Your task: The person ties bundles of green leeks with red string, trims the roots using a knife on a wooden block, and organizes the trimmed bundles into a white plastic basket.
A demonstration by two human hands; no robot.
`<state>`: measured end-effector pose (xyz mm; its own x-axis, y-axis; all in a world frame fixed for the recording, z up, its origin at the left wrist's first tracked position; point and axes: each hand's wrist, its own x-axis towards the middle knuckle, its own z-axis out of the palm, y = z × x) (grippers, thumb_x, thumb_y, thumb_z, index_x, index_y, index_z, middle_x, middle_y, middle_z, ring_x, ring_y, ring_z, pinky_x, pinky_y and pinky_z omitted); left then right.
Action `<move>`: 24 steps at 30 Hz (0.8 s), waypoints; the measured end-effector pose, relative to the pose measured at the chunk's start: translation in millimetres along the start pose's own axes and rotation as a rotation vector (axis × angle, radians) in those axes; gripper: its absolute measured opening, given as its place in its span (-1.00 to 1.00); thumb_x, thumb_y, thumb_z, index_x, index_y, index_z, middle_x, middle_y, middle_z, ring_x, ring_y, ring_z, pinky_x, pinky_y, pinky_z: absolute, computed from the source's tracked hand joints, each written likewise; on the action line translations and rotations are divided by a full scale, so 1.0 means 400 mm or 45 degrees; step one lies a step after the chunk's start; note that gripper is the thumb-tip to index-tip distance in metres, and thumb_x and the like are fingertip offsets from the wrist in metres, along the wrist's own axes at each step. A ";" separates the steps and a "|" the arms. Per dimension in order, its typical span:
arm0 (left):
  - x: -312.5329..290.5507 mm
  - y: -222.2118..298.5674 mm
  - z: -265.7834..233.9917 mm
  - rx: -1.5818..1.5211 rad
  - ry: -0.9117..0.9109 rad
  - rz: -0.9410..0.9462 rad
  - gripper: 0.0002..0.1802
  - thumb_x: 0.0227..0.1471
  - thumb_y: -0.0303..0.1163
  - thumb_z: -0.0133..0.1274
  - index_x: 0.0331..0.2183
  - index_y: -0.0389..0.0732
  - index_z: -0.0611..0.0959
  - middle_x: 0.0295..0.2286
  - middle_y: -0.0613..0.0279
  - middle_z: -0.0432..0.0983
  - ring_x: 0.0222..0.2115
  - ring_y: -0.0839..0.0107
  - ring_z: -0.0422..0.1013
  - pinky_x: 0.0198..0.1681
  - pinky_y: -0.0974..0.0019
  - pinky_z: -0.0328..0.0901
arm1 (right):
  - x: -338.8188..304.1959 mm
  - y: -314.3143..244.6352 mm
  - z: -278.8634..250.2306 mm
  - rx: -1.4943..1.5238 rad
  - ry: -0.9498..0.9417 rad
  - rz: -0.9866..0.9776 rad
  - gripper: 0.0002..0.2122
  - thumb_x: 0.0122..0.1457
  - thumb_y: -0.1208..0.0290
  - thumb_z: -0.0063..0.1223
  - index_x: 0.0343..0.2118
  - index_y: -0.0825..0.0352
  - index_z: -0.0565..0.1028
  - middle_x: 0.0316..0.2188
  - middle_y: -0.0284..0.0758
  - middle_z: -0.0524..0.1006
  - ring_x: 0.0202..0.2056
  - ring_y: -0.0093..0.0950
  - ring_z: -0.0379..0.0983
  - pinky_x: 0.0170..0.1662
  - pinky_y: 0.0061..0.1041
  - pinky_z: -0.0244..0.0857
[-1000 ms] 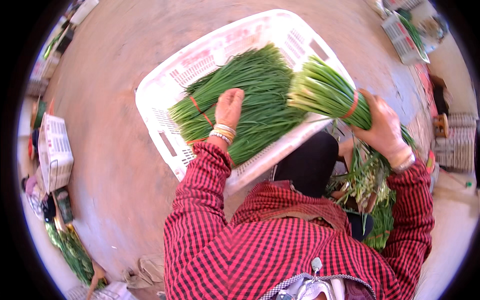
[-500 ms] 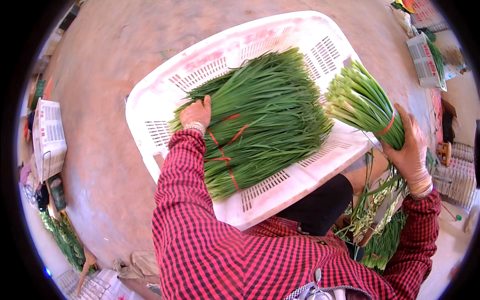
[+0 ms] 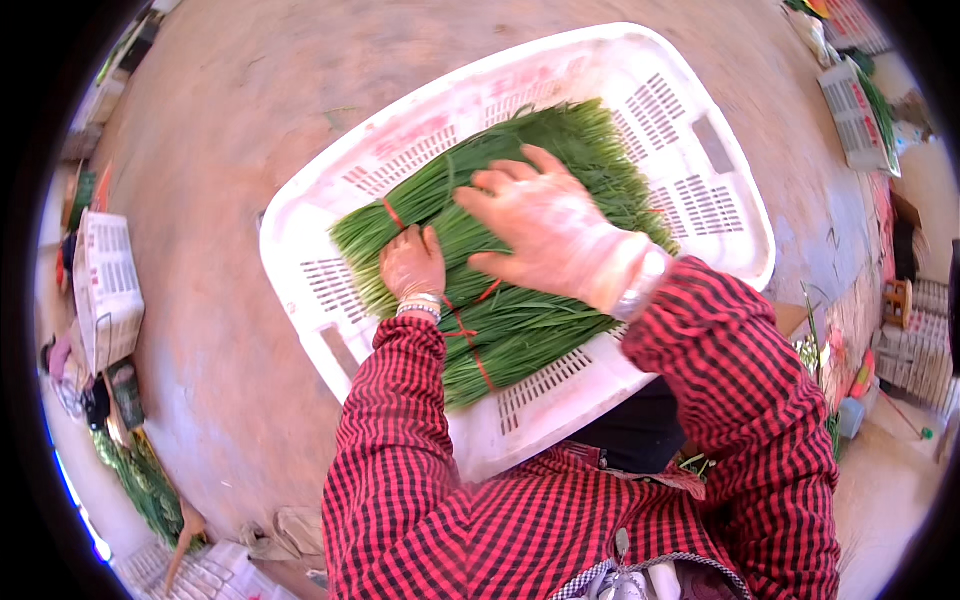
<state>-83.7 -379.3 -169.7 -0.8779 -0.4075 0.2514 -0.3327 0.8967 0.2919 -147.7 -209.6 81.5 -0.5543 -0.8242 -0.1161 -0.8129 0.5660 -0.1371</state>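
A white slotted plastic crate (image 3: 290,215) sits in front of me, holding several bundles of green garlic chives (image 3: 530,325) tied with red bands. One banded bundle (image 3: 362,228) lies along the far side, its pale cut ends toward the left. My left hand (image 3: 412,262) rests on the chives just below that bundle's band, fingers extended and thumb apart. Over the middle of the leaves is my right hand (image 3: 550,225), in a thin clear glove, its fingers spread and holding nothing. It hides part of the bundles beneath.
Another white crate (image 3: 110,285) stands at the far left, with loose greens (image 3: 140,485) below it. At the upper right a crate (image 3: 855,115) holds more greens. A blue container (image 3: 850,418) stands at right on the floor.
The chive bundle that my right hand held at the right now lies in the crate's far side. My right hand has moved left over the chives and opened; the left has shifted slightly nearer me.
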 end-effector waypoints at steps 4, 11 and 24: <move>-0.007 0.006 -0.011 -0.370 0.147 -0.144 -0.81 0.02 -0.22 0.12 -0.33 -0.09 0.67 -0.27 0.23 0.55 -0.27 0.15 0.47 -0.19 0.10 0.36 | -0.269 0.171 0.000 0.189 0.129 0.359 -0.60 0.09 0.28 0.15 -0.03 0.36 0.47 -0.15 -0.14 0.54 -0.05 -0.19 0.45 0.13 -0.24 0.22; 0.056 0.067 0.000 -0.068 0.207 0.117 -0.34 0.04 -0.14 0.08 0.12 -0.25 0.36 0.11 0.05 0.27 0.15 0.09 0.17 0.22 -0.07 0.00 | -0.922 0.205 0.008 0.433 0.406 1.207 -0.74 0.13 0.51 0.14 -0.09 0.39 0.53 -0.21 -0.21 0.60 -0.15 -0.41 0.52 -0.05 -0.47 0.35; 0.283 0.321 0.251 0.065 -0.336 0.612 -0.32 0.00 0.15 0.01 0.08 -0.02 0.47 0.05 0.03 0.37 0.05 0.02 0.32 0.01 -0.27 0.20 | -1.647 -0.063 0.127 0.740 0.883 2.173 -0.74 0.25 0.40 0.04 -0.06 0.42 0.51 -0.25 -0.35 0.59 -0.27 -0.59 0.50 -0.17 -0.56 0.38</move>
<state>-260.4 -292.9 -196.3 -0.9894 0.1013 0.1038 0.1166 0.9811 0.1545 247.0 320.2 111.3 -0.6589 0.7409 -0.1301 0.6493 0.4728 -0.5957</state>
